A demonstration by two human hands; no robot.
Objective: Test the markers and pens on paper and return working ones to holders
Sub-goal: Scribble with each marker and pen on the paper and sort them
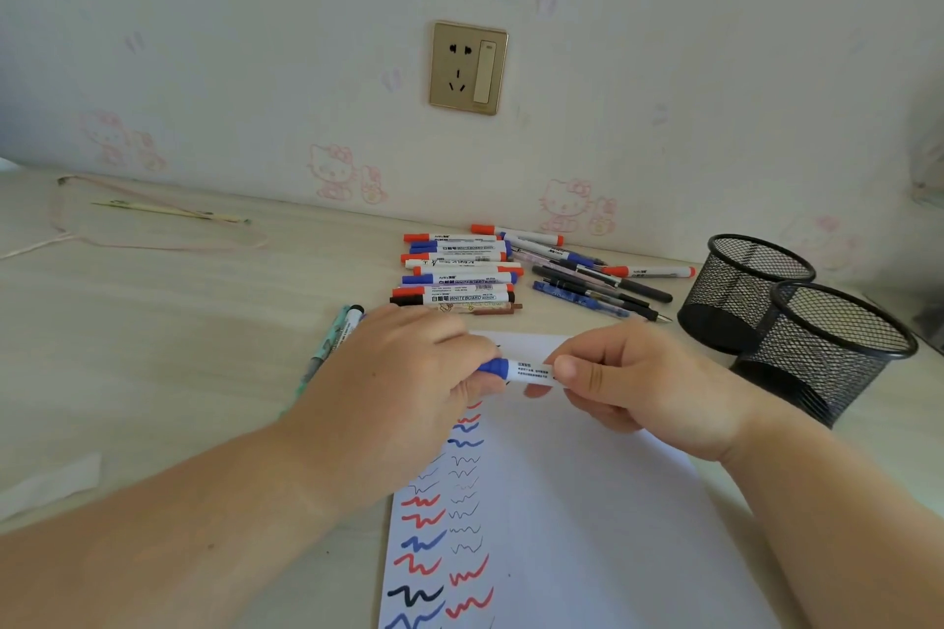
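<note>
Both hands' fingers pinching blue marker [516, 369] over scribbled paper [562, 501]; past fingers, pile [459, 271] still loose on tabletop [204, 347]; holders [797, 322] look empty.

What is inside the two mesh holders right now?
Both black mesh holders look empty: no pens rise above either rim, and none show through the mesh. The near holder covers part of the far one, so that part cannot be checked.

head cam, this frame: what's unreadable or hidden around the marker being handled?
- Blue marker, head view: both ends covered by the left hand and right hand; whether the cap is on or coming off cannot be told.
- Its label print: too small to read.
- Paper: bottom cut by the frame edge, top left under the left hand.
- Mesh holders: insides too dark to see.
</note>
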